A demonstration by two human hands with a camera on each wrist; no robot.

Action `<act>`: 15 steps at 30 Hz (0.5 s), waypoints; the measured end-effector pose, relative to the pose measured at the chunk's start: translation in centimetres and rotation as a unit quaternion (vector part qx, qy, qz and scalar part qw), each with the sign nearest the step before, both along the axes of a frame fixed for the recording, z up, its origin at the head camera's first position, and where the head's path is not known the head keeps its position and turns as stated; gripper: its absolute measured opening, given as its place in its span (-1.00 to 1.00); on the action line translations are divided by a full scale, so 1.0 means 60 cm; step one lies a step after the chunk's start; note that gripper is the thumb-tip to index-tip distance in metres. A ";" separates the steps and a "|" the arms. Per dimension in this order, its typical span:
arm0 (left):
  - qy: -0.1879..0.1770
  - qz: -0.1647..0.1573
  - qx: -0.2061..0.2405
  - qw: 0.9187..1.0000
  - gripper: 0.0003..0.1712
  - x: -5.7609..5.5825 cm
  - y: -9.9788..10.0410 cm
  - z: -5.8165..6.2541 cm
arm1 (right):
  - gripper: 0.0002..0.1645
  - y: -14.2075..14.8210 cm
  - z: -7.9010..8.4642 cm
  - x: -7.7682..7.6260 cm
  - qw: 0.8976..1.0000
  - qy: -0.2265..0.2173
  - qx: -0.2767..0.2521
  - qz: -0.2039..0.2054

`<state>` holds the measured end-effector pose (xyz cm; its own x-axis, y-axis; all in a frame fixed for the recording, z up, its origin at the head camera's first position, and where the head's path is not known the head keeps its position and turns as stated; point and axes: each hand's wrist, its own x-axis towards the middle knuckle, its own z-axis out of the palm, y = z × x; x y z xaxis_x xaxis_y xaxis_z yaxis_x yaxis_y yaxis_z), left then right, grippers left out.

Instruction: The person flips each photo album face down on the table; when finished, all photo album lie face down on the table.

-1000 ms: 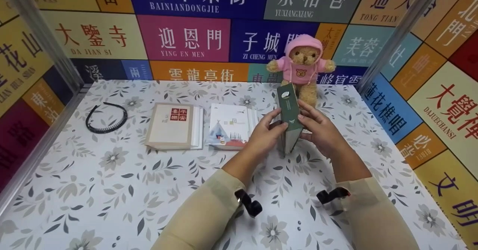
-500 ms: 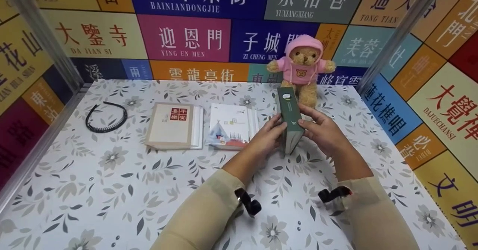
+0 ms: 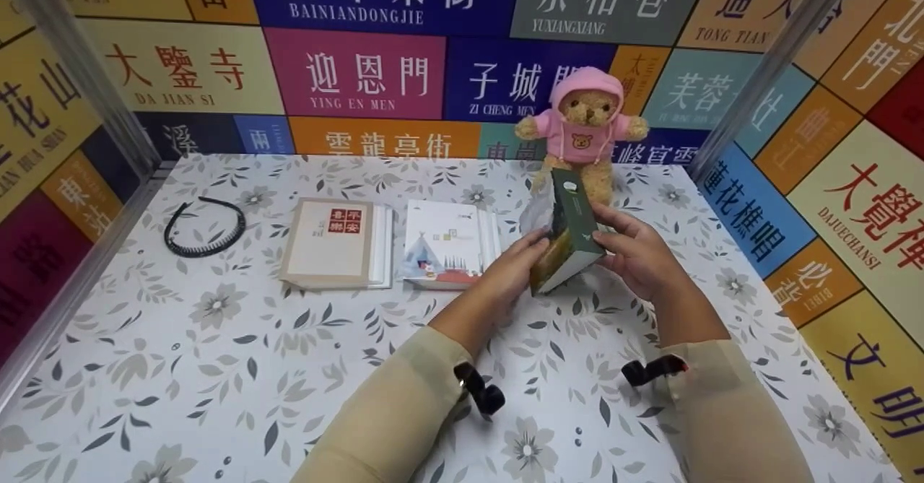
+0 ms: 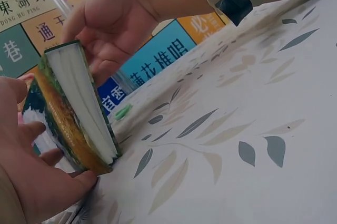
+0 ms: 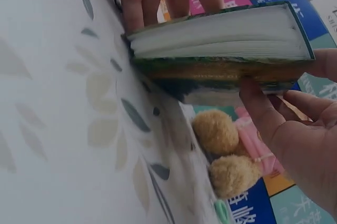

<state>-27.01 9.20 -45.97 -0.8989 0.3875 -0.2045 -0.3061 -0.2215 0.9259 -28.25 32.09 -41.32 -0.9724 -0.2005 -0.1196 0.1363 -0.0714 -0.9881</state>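
A thick book (image 3: 570, 234) with a dark green spine and a landscape picture on its cover stands tilted on the patterned table; white page edges (image 4: 84, 97) show in the left wrist view. My right hand (image 3: 635, 255) grips it by the spine side, thumb and fingers on different faces. The left hand (image 3: 512, 270) touches the picture cover with its extended fingers, seen at the left in the left wrist view. Right behind the book sits a teddy bear (image 3: 581, 129) in a pink hoodie, its feet (image 5: 231, 174) visible in the right wrist view.
A white book (image 3: 444, 241) with a tent picture lies left of the hands. Beside it is a beige book (image 3: 328, 241) with red seal marks. Further left lies a black headband (image 3: 206, 230). Printed panels (image 3: 361, 71) wall in the table at back and sides.
The book has turned, so its spine faces further right and its picture cover shows. My left thumb has come off the spine. The right hand has shifted slightly right with the book.
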 end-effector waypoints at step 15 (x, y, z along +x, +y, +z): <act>-0.052 0.034 0.002 0.998 -0.23 -0.013 -0.006 -0.003 | 0.03 0.085 -0.044 -0.028 0.999 -0.025 0.000 -0.049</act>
